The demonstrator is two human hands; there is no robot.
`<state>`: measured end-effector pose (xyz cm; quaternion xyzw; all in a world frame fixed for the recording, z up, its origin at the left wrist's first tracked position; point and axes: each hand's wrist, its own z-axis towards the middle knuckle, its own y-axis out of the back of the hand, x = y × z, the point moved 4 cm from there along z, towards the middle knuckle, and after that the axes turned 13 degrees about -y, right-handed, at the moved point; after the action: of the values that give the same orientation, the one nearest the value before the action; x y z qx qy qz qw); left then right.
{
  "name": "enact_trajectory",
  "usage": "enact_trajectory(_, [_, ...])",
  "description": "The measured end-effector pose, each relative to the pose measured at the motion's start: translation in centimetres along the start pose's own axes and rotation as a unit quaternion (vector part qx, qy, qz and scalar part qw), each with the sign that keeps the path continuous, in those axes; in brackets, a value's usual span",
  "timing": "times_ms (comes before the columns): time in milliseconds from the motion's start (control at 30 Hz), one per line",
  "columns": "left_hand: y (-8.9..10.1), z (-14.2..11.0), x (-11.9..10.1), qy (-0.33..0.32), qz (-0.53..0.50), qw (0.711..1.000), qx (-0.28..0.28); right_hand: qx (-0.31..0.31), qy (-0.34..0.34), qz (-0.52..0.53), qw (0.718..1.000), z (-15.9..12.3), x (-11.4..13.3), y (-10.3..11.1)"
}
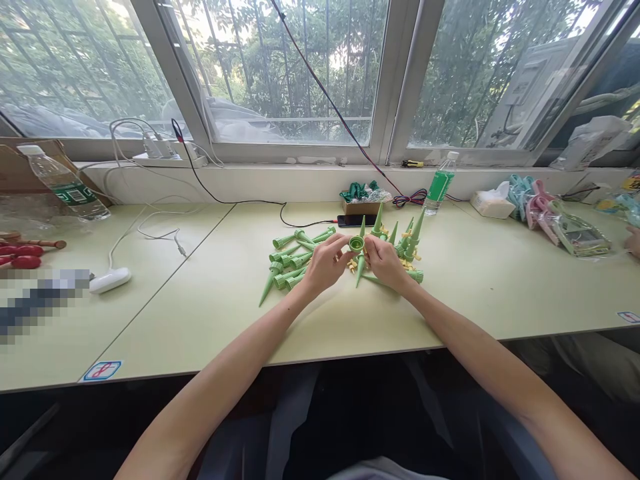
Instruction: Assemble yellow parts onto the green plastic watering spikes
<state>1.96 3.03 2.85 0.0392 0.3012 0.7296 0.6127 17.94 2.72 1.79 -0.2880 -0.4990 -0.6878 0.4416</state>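
My left hand (326,265) is closed around a green plastic watering spike (357,245), holding its round open end up toward me. Against the right side of that end, my right hand (386,261) has its fingers pinched together; what is between them is hidden. A pile of similar green spikes (286,259) lies left of my left hand. Behind and beside my right hand, more spikes (414,239) stand point up, with small yellow plastic pieces (408,265) around their bases. One spike (419,275) lies flat under my right wrist.
A black phone (356,221) on a cable lies behind the spikes, near a small cardboard box (361,207). Water bottles stand at right (441,183) and left (67,187). Tissues (493,202) are farther right. A white cabled device (111,281) lies left. Another person's hand (633,241) shows at the right edge.
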Motion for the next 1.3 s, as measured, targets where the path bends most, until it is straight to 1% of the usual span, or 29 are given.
enact_trajectory(133, [-0.4, -0.2, 0.4, 0.052, -0.012, 0.999, -0.002, -0.005, -0.004, -0.005, 1.0, 0.1, -0.2, -0.1])
enact_trajectory(333, [-0.7, -0.3, 0.5, 0.119, -0.066, 0.991, 0.002, -0.007, -0.007, -0.014, 1.0, 0.1, -0.2, -0.2])
enact_trajectory(500, [-1.1, -0.4, 0.4, 0.199, -0.184, 0.962, -0.016, -0.007, -0.015, -0.009, 1.0, 0.0, -0.1, -0.2])
enact_trajectory(733, [-1.3, -0.4, 0.3, 0.254, -0.265, 0.93, -0.011, -0.008, -0.006, -0.027, 1.0, 0.0, 0.0, -0.1])
enact_trajectory(800, [-1.4, -0.5, 0.4, 0.279, -0.306, 0.91, -0.009, -0.008, -0.003, -0.035, 0.999, 0.0, 0.0, -0.1])
enact_trajectory(833, [-1.4, -0.5, 0.5, 0.294, -0.334, 0.895, -0.007, -0.007, -0.001, -0.04, 0.999, 0.0, 0.1, -0.1])
enact_trajectory(933, [-1.7, -0.9, 1.1, 0.349, -0.423, 0.836, -0.001, -0.009, 0.012, -0.059, 0.998, -0.1, 0.3, -0.1])
enact_trajectory(1000, [-1.9, -1.2, 1.5, 0.387, -0.469, 0.794, 0.014, -0.008, 0.023, -0.069, 0.997, -0.2, 0.4, -0.1])
enact_trajectory(1033, [-1.9, -1.3, 1.6, 0.399, -0.484, 0.779, 0.018, -0.006, 0.026, -0.071, 0.997, -0.2, 0.5, -0.1])
enact_trajectory(1100, [-1.8, -1.4, 1.8, 0.412, -0.497, 0.763, 0.021, -0.002, 0.031, -0.071, 0.997, -0.2, 0.6, -0.1])
enact_trajectory(1200, [-1.8, -1.5, 1.9, 0.408, -0.494, 0.767, 0.023, -0.003, 0.03, -0.074, 0.997, -0.2, 0.5, -0.2])
enact_trajectory(1300, [-1.9, -1.4, 1.9, 0.383, -0.477, 0.791, 0.018, -0.008, 0.026, -0.075, 0.997, -0.1, 0.4, -0.2])
